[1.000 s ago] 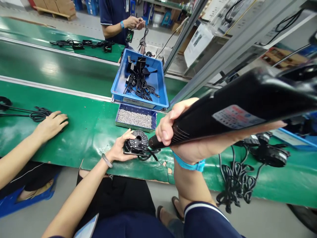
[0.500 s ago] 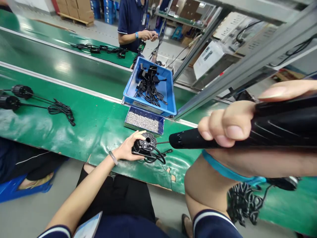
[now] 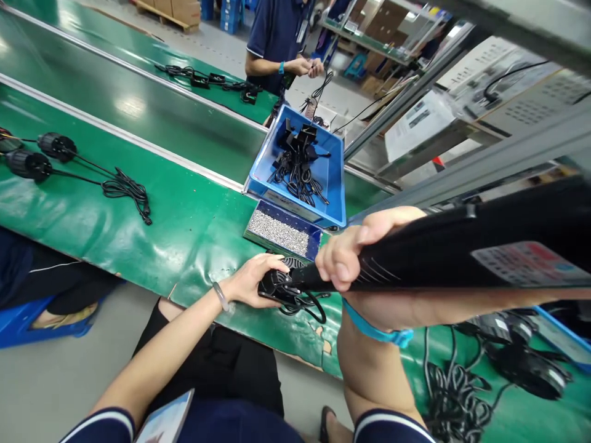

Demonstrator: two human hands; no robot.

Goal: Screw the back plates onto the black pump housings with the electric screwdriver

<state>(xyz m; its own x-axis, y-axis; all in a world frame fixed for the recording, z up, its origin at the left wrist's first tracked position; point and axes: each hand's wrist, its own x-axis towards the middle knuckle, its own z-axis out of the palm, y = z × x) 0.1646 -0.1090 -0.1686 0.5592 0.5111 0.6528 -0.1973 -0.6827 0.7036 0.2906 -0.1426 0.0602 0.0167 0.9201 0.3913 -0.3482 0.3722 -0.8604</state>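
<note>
My left hand [image 3: 253, 280] grips a black round device [image 3: 273, 283] with curved ridges on its face, holding it against the green bench. Its black cable [image 3: 316, 311] loops to the right of it. My right hand [image 3: 353, 255] is wrapped round a black electric screwdriver [image 3: 434, 243], which slants down to the left. The tool's nose reaches the device's face; the bit tip is hidden. Just beyond the device stands a small blue box [image 3: 314, 245] holding many small silver screws [image 3: 279, 232].
A blue bin [image 3: 335, 184] of black cabled parts stands behind the screw box. Black round units with cables [image 3: 58, 147] lie on the left of the bench; coiled cables [image 3: 457, 394] lie at right. A metal post [image 3: 410, 92] rises behind. A co-worker [image 3: 277, 37] stands across the line.
My right hand has brought the screwdriver down and left, from beside the device to its face. My left hand still holds the device. The whole view has shifted slightly.
</note>
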